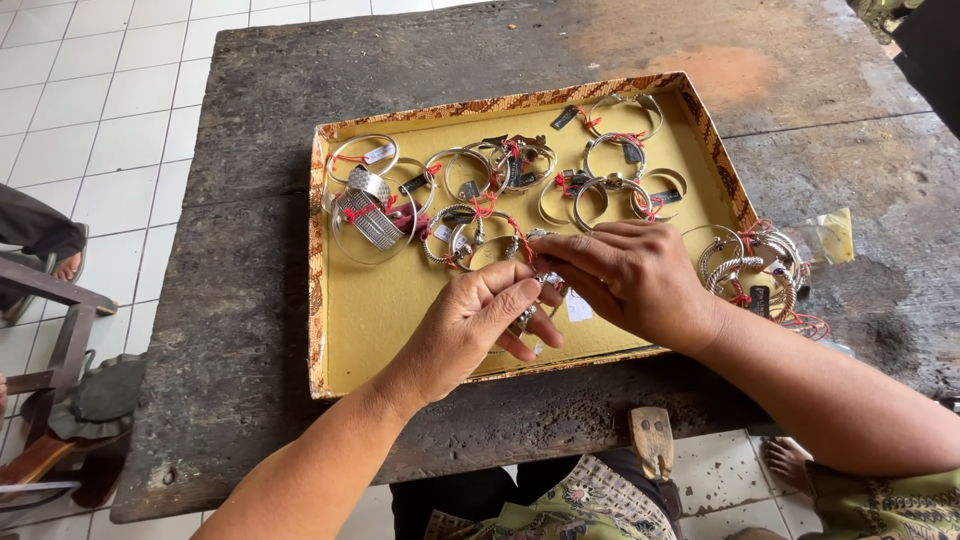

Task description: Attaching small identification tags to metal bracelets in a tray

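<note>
Head view: left hand [478,322] and right hand [622,275] each pinch one silver bracelet [547,280] over one tray [400,300].

Left hand [475,325]: forearm enters from the near edge of the surface, rising diagonally toward the centre. Wrist straight, back of hand facing up. Fingers [515,290] curled, thumb and forefinger pinched together at the tips.

Right hand [625,275]: forearm enters from the near right corner, angled inward and bare to the elbow. Back of hand up, knuckles raised. Fingers bent down and leftward, tips closed and meeting those of the left hand. Both hands touching at the fingertips.
</note>
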